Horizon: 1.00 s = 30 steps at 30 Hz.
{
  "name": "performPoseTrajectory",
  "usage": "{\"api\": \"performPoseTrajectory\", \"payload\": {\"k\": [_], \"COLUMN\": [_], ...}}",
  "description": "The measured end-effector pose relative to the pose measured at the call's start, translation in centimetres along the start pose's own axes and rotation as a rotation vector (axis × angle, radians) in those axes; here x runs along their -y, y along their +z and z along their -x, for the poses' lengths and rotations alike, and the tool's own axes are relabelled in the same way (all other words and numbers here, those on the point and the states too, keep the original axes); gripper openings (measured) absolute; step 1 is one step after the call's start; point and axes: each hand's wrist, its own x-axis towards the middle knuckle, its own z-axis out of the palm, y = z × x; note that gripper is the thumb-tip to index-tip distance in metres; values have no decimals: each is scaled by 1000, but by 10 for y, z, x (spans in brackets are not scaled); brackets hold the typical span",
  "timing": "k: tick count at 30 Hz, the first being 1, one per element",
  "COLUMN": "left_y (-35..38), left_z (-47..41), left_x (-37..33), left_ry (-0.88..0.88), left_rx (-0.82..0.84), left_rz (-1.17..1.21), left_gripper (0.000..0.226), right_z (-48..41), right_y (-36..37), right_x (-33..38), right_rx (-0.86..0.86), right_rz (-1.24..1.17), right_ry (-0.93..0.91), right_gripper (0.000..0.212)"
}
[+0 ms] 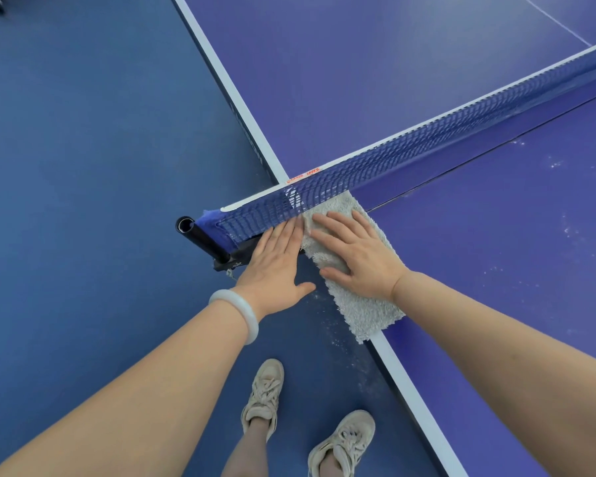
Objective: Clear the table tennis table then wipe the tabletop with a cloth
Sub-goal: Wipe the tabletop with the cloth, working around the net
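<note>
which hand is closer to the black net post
Left. The left hand is open right beside the net post; the right hand presses flat on the cloth, farther from the post.

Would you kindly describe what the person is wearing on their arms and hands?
The left forearm and right forearm are bare, no sleeves in view. The left wrist carries a smooth, pale whitish bangle. Neither the left hand nor the right hand shows gloves or rings.

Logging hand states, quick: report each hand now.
Left hand: open, fingers straight, beside the cloth by the net.
Right hand: open, pressing flat on the cloth.
</note>
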Motion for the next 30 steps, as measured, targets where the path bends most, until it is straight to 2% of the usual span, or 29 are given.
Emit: {"api": "performPoseTrajectory", "payload": {"k": [3, 8, 13, 17, 20, 22, 25, 27, 30], "left_y": [0, -1, 2, 1, 1, 1, 1, 1, 0], "left_z": [1, 4, 2, 3, 2, 3, 3, 3, 3], "left_x": [-1, 4, 0, 0, 1, 0, 0, 0, 1], "left_ry": [-9, -108, -111, -111, -120, -126, -120, -114, -110], "left_rx": [-12, 18, -24, -20, -18, -24, -46, -49, -42], "left_rz": [17, 55, 6, -11, 16, 22, 21, 15, 12], "left_gripper": [117, 119, 122, 124, 124, 123, 123, 122, 121], "right_z": [-3, 10, 1, -7, 1, 6, 7, 7, 13], "right_y": [2, -5, 0, 6, -2, -5, 4, 5, -5], "right_x": [2, -19, -1, 8, -11, -12, 7, 4, -18], "right_rx": [-36, -102, -82, -50, -84, -75, -19, -13, -24], "right_rz": [27, -22, 9, 4, -67, -67, 8, 34, 79], "right_ry": [34, 298, 150, 127, 239, 303, 233, 217, 377], "right_gripper": [64, 58, 58, 57, 50, 54, 66, 66, 65]}}
